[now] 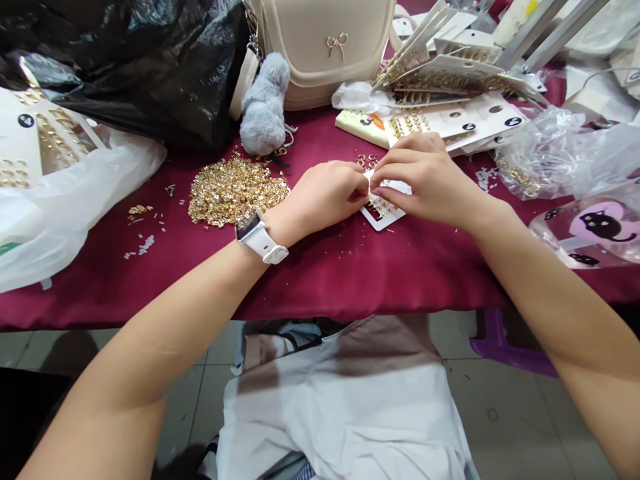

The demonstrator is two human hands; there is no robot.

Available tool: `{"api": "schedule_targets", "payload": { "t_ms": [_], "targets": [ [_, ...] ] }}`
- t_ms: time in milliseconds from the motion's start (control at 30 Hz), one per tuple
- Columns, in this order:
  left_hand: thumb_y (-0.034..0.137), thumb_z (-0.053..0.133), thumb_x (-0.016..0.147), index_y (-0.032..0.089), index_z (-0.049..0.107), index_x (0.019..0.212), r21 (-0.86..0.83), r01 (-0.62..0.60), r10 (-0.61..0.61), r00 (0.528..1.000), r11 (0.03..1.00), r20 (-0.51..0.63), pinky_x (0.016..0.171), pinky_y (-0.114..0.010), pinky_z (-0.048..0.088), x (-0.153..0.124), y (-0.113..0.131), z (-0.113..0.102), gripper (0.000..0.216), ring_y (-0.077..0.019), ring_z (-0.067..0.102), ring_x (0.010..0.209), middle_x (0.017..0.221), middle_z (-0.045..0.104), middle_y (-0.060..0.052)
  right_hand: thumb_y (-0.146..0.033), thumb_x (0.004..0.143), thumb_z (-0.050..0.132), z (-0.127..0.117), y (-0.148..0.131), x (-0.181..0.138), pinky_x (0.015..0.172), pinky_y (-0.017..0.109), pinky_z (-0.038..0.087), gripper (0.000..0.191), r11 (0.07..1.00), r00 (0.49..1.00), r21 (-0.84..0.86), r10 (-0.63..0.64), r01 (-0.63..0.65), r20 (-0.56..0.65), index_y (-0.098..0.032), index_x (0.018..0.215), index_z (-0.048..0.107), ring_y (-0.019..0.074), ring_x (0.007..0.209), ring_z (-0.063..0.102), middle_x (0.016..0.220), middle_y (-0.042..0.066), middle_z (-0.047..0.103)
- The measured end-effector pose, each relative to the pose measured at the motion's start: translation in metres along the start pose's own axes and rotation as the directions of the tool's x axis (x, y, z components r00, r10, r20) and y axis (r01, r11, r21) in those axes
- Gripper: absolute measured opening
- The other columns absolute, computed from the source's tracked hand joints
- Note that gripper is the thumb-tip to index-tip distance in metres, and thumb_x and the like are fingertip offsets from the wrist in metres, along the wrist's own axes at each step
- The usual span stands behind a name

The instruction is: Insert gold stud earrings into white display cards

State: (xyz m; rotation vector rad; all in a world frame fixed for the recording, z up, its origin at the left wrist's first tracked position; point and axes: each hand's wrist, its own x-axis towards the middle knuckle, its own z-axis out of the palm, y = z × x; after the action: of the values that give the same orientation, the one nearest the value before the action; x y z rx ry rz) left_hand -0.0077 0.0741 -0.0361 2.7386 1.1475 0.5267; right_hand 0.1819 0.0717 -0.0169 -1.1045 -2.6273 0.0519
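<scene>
My left hand (320, 197) and my right hand (425, 177) meet over a small white card of gold studs (383, 215), pinching it from either side. Their fingers hide the card's upper part. A few gold rings (367, 161) lie just beyond the fingertips. Left of my left hand is a loose heap of small gold pieces (233, 190). A white smartwatch (260, 237) circles my left wrist. Behind my right hand lies a stack of white cards with gold jewellery (430, 120).
A maroon cloth (350, 280) covers the table. At the back are a beige handbag (320, 47), a grey plush toy (264, 107) and a black plastic bag (135, 73). A white plastic bag (60, 213) lies left, clear plastic bags (545, 153) right.
</scene>
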Motion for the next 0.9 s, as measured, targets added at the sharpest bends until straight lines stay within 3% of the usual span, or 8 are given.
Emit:
{"api": "schedule_targets", "payload": {
  "t_ms": [733,900],
  "targets": [
    [0.022,0.053,0.085,0.015,0.071,0.076,-0.034,0.026,-0.026,1.0,0.999,0.007,0.061,-0.026,0.036,0.0,0.001,-0.001,0.022,-0.0141,0.058,0.069,0.07,0.063,-0.003,-0.032,0.083,0.055,0.005,0.011,0.006,0.095,0.05,0.039,0.014,0.996,0.997,0.082,0.028,-0.034,0.075,-0.027,0.083,0.068,0.027,0.101,0.059,0.092,0.003,0.07],
    [0.024,0.053,0.085,0.016,0.071,0.077,-0.033,0.018,-0.018,1.0,0.999,-0.007,0.062,-0.026,0.038,-0.001,0.001,-0.002,0.021,-0.014,0.059,0.07,0.072,0.063,-0.002,-0.03,0.083,0.056,0.006,0.006,0.004,0.097,0.049,0.039,0.013,0.996,0.999,0.086,0.034,-0.036,0.03,-0.027,0.081,0.068,0.0278,0.107,0.057,0.09,0.002,0.07]
  ]
}}
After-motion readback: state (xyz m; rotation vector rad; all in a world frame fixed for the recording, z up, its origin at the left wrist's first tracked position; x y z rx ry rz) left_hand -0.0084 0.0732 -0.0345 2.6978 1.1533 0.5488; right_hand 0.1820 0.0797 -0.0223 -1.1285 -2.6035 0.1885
